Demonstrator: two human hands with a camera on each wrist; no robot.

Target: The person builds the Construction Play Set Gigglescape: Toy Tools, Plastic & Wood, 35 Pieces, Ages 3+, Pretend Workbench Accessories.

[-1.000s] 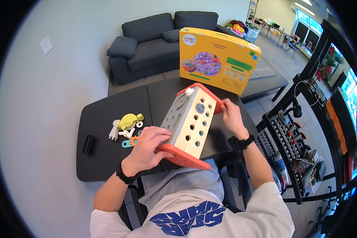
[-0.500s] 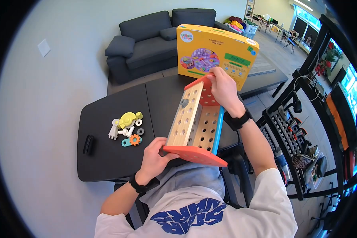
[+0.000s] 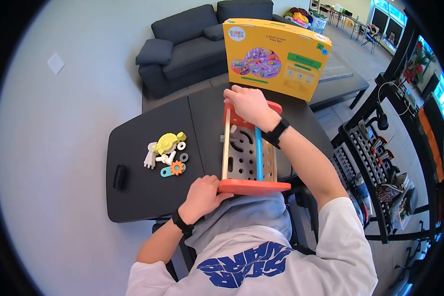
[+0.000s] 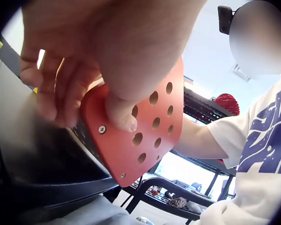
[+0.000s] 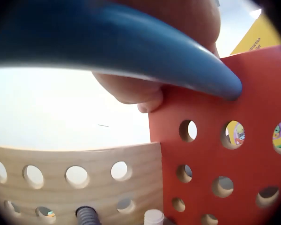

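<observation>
A wooden toolbox toy with red end panels [image 3: 254,186], a blue rod handle [image 3: 259,153] and a grey perforated panel inside stands at the table's near edge. The left hand [image 3: 202,196] holds the near red panel's left corner; in the left wrist view the thumb of that hand [image 4: 117,65] lies on the panel's holed face. At the far red panel, the right hand [image 3: 249,104] grips the top left corner. The right wrist view shows its fingers [image 5: 150,96] behind the blue rod [image 5: 131,42]. A grey screw [image 5: 87,214] pokes through the wooden side.
Left on the black table [image 3: 148,197] lie a yellow piece [image 3: 167,143], white pieces, rings, an orange gear [image 3: 177,168] on a teal strip, and a black object [image 3: 119,176]. A yellow box [image 3: 276,59] stands behind the toy. A black rack is at right.
The toy has been turned from tilted on its side to handle-up and lowered at the table edge. The right hand moved from the far panel's right side over to its left corner.
</observation>
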